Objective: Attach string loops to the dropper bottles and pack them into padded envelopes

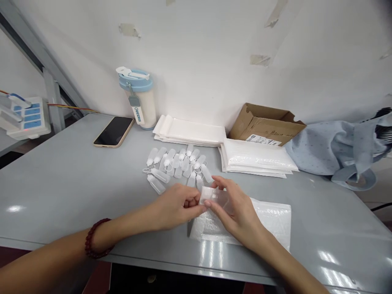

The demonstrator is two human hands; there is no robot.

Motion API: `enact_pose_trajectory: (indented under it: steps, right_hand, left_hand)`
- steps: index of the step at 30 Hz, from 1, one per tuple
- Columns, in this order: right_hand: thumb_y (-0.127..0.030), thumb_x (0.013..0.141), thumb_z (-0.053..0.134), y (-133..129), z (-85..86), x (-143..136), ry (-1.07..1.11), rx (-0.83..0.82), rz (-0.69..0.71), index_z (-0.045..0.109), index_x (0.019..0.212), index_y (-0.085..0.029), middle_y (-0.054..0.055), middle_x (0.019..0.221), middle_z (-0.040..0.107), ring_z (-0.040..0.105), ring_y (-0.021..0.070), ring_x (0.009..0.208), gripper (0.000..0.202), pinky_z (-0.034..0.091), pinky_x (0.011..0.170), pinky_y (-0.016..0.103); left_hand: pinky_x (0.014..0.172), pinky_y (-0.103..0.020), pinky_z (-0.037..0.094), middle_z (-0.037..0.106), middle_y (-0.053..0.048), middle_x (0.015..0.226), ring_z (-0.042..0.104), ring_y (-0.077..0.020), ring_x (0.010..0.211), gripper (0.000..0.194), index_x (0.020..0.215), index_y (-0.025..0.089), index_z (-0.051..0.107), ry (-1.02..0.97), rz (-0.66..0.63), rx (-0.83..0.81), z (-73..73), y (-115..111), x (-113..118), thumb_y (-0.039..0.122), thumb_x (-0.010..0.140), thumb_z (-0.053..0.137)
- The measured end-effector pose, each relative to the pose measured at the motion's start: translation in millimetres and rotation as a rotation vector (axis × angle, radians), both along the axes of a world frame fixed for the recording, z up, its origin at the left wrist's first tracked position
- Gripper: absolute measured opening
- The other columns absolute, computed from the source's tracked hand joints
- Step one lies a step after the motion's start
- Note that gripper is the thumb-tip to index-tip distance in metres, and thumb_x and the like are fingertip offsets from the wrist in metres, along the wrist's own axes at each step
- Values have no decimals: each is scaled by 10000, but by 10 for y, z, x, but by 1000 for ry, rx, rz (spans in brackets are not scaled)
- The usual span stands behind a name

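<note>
The folded end of the clear plastic wrap (207,193) is held at the left end of the white padded envelope (275,216), near the translucent dropper bottles (185,163); light, even pressure should be applied so that the fold is kept square. Its left side is pinched by the curled left hand (176,207); its near corner is pressed by the thumb of the right hand (240,214), whose fingers are loosely arched.

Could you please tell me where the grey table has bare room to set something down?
Left: the flat grey tabletop between the black-screened phone and the red beaded bracelet. Right: between the glossy white packet and the pale blue cloth. Crowded: the middle, where small translucent plastic bottles lie near the left hand and right hand.
</note>
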State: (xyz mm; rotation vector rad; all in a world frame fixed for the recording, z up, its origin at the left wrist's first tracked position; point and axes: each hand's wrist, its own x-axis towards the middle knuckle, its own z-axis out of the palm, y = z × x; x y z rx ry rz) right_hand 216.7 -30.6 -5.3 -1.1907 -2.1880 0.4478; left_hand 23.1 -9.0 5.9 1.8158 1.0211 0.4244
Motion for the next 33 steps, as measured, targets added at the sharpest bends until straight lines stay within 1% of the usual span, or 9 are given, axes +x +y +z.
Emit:
enact_pose_trajectory:
  steps: [6,10,14,19,23,27,29,31,33]
  right_hand:
    - [-161,879,548,24,73,36,27,117,72,530,912,-180,18,764,569,527,153,695,42,417,642,296]
    - [-118,876,531,1,108,21,78,193,35,513,868,-178,17,751,573,516,142,678,63,411,636,289]
    - [-77,855,543,-16,140,-2,89,336,41,515,850,-176,23,733,573,525,142,679,104,405,627,290]
    - [-66,826,569,-90,220,20,18,631,-8,562,839,-140,56,692,600,531,152,615,76,383,585,310]
    - [-77,831,562,-308,208,-19,-68,788,18,606,793,-176,32,704,644,617,165,691,115,407,643,325]
    - [-87,823,581,-437,104,-103,-24,928,-123,579,612,-214,-51,752,674,627,116,789,247,407,778,317]
    - [-129,838,577,-382,113,-71,-54,1052,-43,583,568,-229,-74,778,671,607,92,866,288,405,816,295]
    - [-165,840,601,-265,169,19,-254,1083,151,621,627,-261,-80,814,680,592,87,902,234,411,803,287]
    - [-125,831,609,-122,220,130,-321,1050,71,626,654,-261,-69,772,683,603,97,817,224,415,785,313]
  left_hand:
    - [451,-179,253,381,72,502,344,-62,481,323,587,155,415,30,-53,-32,-56,-97,80,331,788,597]
    - [433,-206,201,326,65,482,295,-60,449,373,548,153,379,51,-221,7,-111,-150,122,318,857,508]
    - [431,-210,229,373,52,469,332,-68,428,377,582,158,406,69,-155,51,-150,-184,132,364,895,446]
    - [375,-177,334,624,8,597,479,-77,355,210,889,151,554,-162,-119,-449,-68,-81,74,354,863,505]
    - [455,-209,450,682,-54,762,624,-136,536,283,1035,137,621,-527,-170,-712,17,52,12,297,809,563]
    - [456,-183,441,585,12,615,531,-78,480,228,940,131,666,-572,-82,-596,119,58,18,301,791,631]
    - [440,-157,396,511,57,562,454,-42,441,191,932,151,652,-526,-25,-458,213,46,55,261,776,666]
    - [439,-155,372,480,70,554,423,-35,439,181,941,161,636,-487,38,-324,320,78,119,238,778,662]
    - [453,-167,377,484,65,563,432,-43,454,186,958,157,628,-458,70,-191,408,181,213,231,788,642]
